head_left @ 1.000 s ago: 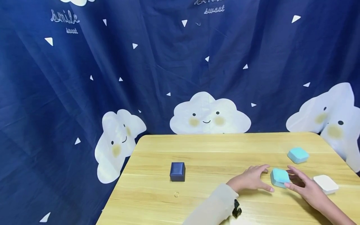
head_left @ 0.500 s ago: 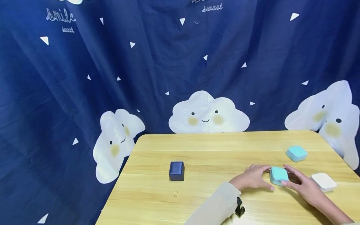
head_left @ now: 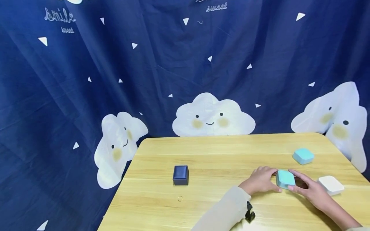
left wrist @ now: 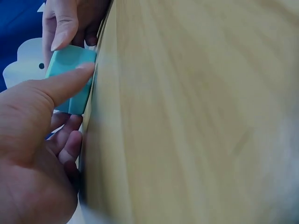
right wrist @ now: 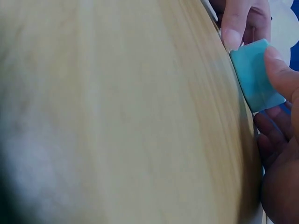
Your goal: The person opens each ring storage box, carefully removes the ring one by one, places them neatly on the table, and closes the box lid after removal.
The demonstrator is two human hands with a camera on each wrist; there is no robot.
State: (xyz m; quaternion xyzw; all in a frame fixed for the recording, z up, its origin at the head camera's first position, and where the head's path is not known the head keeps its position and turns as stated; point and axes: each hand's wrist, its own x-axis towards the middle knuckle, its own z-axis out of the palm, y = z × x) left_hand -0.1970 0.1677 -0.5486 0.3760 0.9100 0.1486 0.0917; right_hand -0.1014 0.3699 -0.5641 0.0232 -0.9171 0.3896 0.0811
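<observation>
A small teal box with rounded corners (head_left: pixel 285 179) sits on the right part of the table, between both hands. My left hand (head_left: pixel 260 181) grips its left side, thumb near the front corner and fingers behind. From the right, my right hand (head_left: pixel 313 191) holds it with the thumb at the front corner and the index finger at the back. In the left wrist view the left thumb overlaps the teal box (left wrist: pixel 70 60); in the right wrist view the right thumb lies against its face (right wrist: pixel 256 74).
A second teal box (head_left: pixel 303 156) lies farther back, and a white box (head_left: pixel 331 185) is beside the right hand. Toward the left stand a dark blue ring box (head_left: pixel 180 175) and a thin ring (head_left: pixel 180 199) on the wooden table (head_left: pixel 219 160). A blue curtain hangs behind.
My left hand has moved right and closed in on the teal box, narrowing the gap at its left side. The right hand stays at the box. The head view has shifted slightly.
</observation>
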